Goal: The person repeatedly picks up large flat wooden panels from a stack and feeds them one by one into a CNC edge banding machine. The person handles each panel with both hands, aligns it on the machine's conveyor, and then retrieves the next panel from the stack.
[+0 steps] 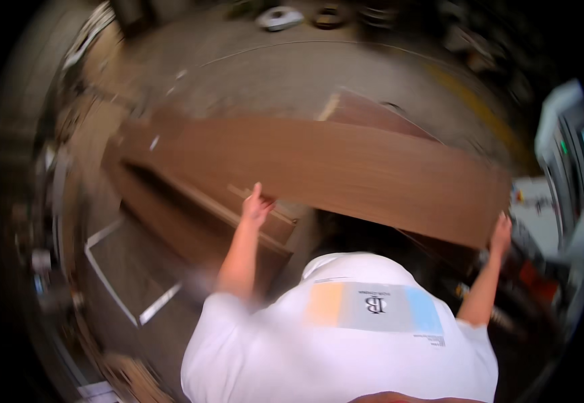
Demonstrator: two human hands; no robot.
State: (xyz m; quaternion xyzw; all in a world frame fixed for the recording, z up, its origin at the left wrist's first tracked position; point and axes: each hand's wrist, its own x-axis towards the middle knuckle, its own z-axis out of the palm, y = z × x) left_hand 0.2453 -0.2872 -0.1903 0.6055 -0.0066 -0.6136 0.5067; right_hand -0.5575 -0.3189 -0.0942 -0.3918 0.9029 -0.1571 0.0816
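Note:
A long brown wooden board (pixel 332 161) stretches across the view in front of me, its left part smeared by motion. My left hand (pixel 257 209) is closed on its near long edge, around the middle, with a finger or thumb lying over the top face. At the board's right end, my right hand (pixel 501 233) grips the corner; its fingers are partly hidden. Below and to the left of the held board lie more brown boards (pixel 191 225), with a dark gap between them. Another reddish-brown panel (pixel 379 119) shows beyond the far edge.
To the right stands a light-coloured machine (pixel 564 127) with a lit screen. White strips (pixel 160 303) form a corner on the floor at the lower left. A yellow line (pixel 473 101) runs along the floor at the far right. A white ring-shaped object (pixel 280 19) lies far ahead.

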